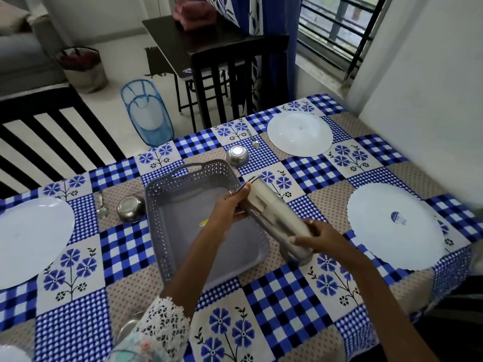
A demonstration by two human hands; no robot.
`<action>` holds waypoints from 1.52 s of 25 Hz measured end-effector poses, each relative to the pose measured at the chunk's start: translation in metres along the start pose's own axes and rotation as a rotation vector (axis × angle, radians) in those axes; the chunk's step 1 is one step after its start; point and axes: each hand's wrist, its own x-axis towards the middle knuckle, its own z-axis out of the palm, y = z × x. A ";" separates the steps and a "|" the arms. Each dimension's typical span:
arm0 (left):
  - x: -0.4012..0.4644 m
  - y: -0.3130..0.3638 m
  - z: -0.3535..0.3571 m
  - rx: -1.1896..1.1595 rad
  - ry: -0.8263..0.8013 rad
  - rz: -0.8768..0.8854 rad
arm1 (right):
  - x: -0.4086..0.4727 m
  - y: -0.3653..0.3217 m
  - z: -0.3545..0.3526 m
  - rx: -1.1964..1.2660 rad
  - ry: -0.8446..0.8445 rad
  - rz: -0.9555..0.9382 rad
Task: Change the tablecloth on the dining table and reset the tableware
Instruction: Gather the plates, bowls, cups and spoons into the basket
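A blue and white checked tablecloth [282, 296] with flower squares covers the dining table. Above its middle, both my hands hold a tilted stack of steel tumblers [271, 205]. My left hand [230, 207] grips the upper end, my right hand [318, 237] the lower end. Another steel tumbler [294, 254] stands on the cloth just below the stack. A grey perforated basket [167, 205] lies under my left arm. White plates lie upside down at the left [28, 239], far right [299, 134] and right [394, 226]. Steel bowls [237, 155] [130, 209] lie face down, each with a spoon [254, 142] [101, 205] beside it.
Dark slatted chairs stand at the far side [235, 82] and the left [47, 142] of the table. A blue mesh hamper [146, 113] sits on the floor beyond the table. The wall and window close in on the right. A steel dish [128, 329] peeks out by my left sleeve.
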 end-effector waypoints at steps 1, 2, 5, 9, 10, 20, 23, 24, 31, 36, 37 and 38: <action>0.004 0.004 0.000 0.028 0.029 0.036 | 0.009 0.000 -0.004 -0.114 -0.006 0.002; 0.009 0.010 -0.001 0.042 0.080 0.078 | 0.020 0.000 -0.012 -0.192 0.024 0.003; 0.028 0.040 -0.014 -0.049 0.245 0.150 | 0.047 0.000 -0.032 -0.282 0.212 -0.011; 0.043 0.061 -0.020 -0.115 0.284 0.167 | 0.091 -0.002 -0.019 -0.159 0.358 -0.086; 0.045 0.059 -0.018 -0.117 0.293 0.157 | 0.103 0.003 -0.010 -0.104 0.374 -0.118; 0.047 0.031 -0.001 -0.199 0.285 0.043 | 0.119 0.047 0.020 0.027 0.665 -0.066; 0.044 0.033 0.002 -0.181 0.267 0.054 | 0.099 0.032 0.018 0.110 0.647 -0.060; 0.043 0.033 0.001 -0.179 0.262 0.052 | 0.087 0.017 0.020 0.131 0.712 -0.074; 0.026 0.032 0.003 -0.147 0.099 0.012 | 0.081 -0.081 0.028 -0.708 0.244 -0.371; 0.020 0.031 0.005 -0.226 0.063 -0.067 | 0.083 -0.084 0.016 -0.816 0.173 -0.378; 0.020 0.032 0.005 -0.259 0.086 -0.084 | 0.076 -0.084 0.013 -0.825 0.183 -0.374; 0.022 0.032 0.004 -0.285 0.113 -0.092 | 0.068 -0.083 0.007 -0.830 0.185 -0.368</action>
